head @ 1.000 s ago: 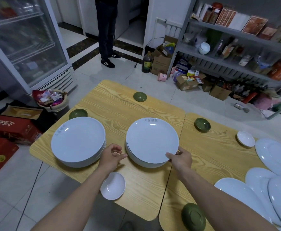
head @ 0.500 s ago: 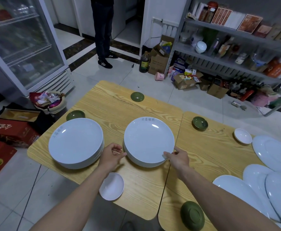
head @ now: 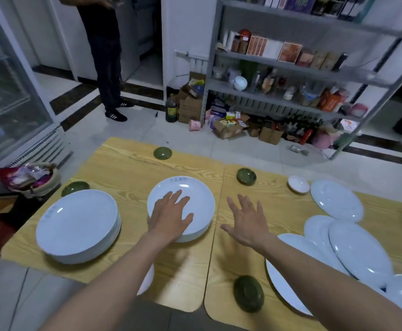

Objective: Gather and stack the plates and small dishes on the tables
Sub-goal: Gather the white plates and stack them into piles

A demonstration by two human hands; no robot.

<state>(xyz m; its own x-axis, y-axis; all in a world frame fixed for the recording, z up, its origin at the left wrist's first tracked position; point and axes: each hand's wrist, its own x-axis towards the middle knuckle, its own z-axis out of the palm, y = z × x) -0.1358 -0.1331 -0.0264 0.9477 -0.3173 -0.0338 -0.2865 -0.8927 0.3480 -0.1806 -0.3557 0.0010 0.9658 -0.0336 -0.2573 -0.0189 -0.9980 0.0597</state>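
Observation:
Two stacks of white plates sit on the left wooden table (head: 128, 168): a big left stack (head: 78, 225) and a middle stack (head: 195, 199). My left hand (head: 171, 216) lies flat with spread fingers over the middle stack's near side. My right hand (head: 245, 218) hovers open over the right table (head: 278, 204), holding nothing. Loose white plates (head: 357, 249) overlap at the right, with one more plate (head: 336, 199) behind them. Small green dishes (head: 246, 176) (head: 163, 153) (head: 74, 188) (head: 249, 293) are scattered about. One small white dish (head: 298, 185) is on the right table, another (head: 147, 280) is half hidden under my left forearm.
A person (head: 106, 56) in dark clothes stands at the back left near a glass-door fridge (head: 9, 91). A metal shelf (head: 290, 68) full of goods lines the back right, with boxes (head: 228, 126) on the floor. A basket (head: 32, 177) sits left of the table.
Both hands let go of the middle stack's rim. My left hand moved onto the top plate, my right hand lifted off to the right and spread open. The view tilted up.

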